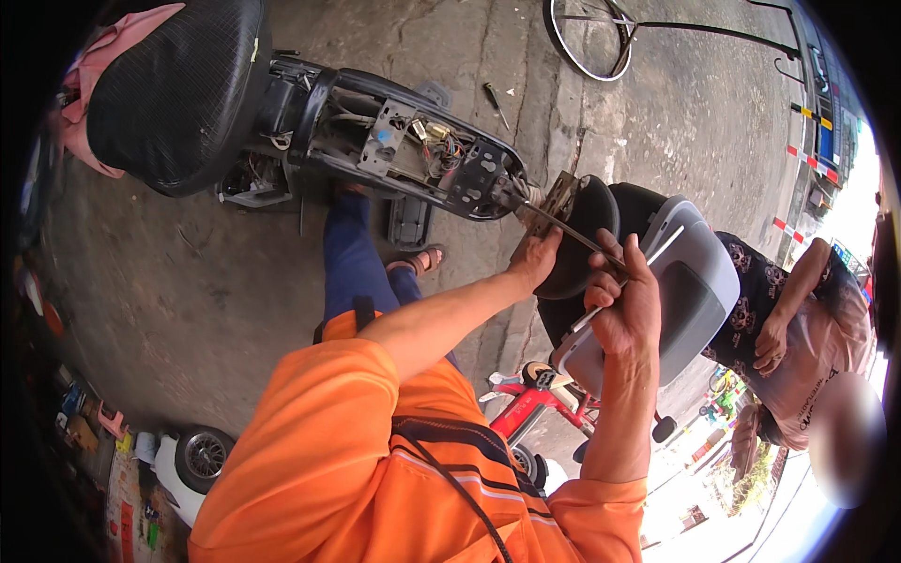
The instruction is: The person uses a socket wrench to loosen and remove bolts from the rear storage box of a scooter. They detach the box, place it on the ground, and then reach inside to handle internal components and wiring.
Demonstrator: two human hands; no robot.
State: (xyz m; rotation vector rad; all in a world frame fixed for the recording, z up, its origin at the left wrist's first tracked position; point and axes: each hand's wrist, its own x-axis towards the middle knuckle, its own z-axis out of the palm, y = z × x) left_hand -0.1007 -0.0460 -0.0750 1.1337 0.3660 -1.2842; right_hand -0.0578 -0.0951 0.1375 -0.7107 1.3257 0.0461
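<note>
My right hand [629,310] is closed around the crossbar of a T-handle wrench [584,241]. The wrench's long shaft runs left to the tail end of a stripped scooter frame [488,178]. Close by, my left hand [537,258] has its fingers closed on a worn metal bracket [561,199] at that tail end; part of the grip is hidden. Just right of the bracket is a grey top box [690,281] with a black padded backrest [587,225]. Wiring [441,155] lies exposed inside the frame.
A black seat [178,94] is at the frame's left end. A screwdriver [496,103] lies on the concrete beyond the frame. Another person [798,328] is at the right, past the top box. A red child's bike [530,408] stands near my right side; a wheel [591,42] is at the top.
</note>
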